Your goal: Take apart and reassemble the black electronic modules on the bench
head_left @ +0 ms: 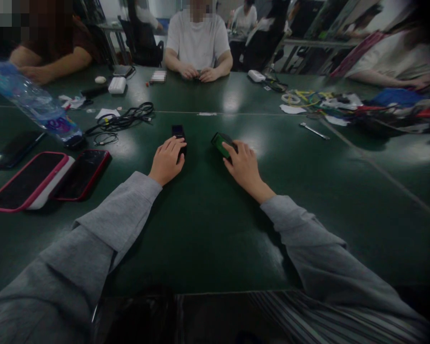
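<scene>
My left hand rests with curled fingers over a small black device with a dark screen, which lies on the green table. The hand covers most of its lower part. To the right, my right hand grips a black box-like device with a green face, tilted on the tabletop. Thumb and index finger lie along its near side and face, and the other fingers reach over its far side. A gap of bare table separates the two devices.
At left lie a pink-rimmed phone, a red-edged phone, a leaning plastic bottle and black cables. A wrench and tangled wires lie at right. Across the table sits a person in a white shirt.
</scene>
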Demonstrator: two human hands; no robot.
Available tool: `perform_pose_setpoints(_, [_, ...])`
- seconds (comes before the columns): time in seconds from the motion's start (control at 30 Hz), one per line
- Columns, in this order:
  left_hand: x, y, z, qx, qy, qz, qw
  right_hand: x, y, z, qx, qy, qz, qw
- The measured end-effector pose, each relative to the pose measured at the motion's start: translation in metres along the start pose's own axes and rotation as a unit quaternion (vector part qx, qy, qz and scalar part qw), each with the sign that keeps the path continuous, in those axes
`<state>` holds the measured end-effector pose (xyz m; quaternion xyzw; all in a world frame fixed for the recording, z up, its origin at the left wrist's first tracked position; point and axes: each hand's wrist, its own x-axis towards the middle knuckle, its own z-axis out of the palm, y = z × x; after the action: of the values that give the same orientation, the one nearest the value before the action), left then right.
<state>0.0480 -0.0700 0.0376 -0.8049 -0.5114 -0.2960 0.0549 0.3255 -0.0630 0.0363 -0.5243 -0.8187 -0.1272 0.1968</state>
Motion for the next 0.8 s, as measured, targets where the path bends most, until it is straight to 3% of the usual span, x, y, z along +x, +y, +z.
perform_pose_setpoints(0.4, [0.001,-0.001,0.001,-0.004,-0.009,0.006,1.000,-0.004,-0.004,0.002,0.050,0.014,-0.028,0.998])
perform_pose_setpoints(0.6, [0.000,0.000,0.000,-0.006,-0.014,0.005,1.000,0.001,0.006,0.013,0.128,0.041,0.051,0.990])
perform_pose_setpoints(0.8, [0.000,-0.001,0.000,-0.012,-0.012,0.007,1.000,0.008,0.031,0.036,0.253,0.038,0.155,0.954])
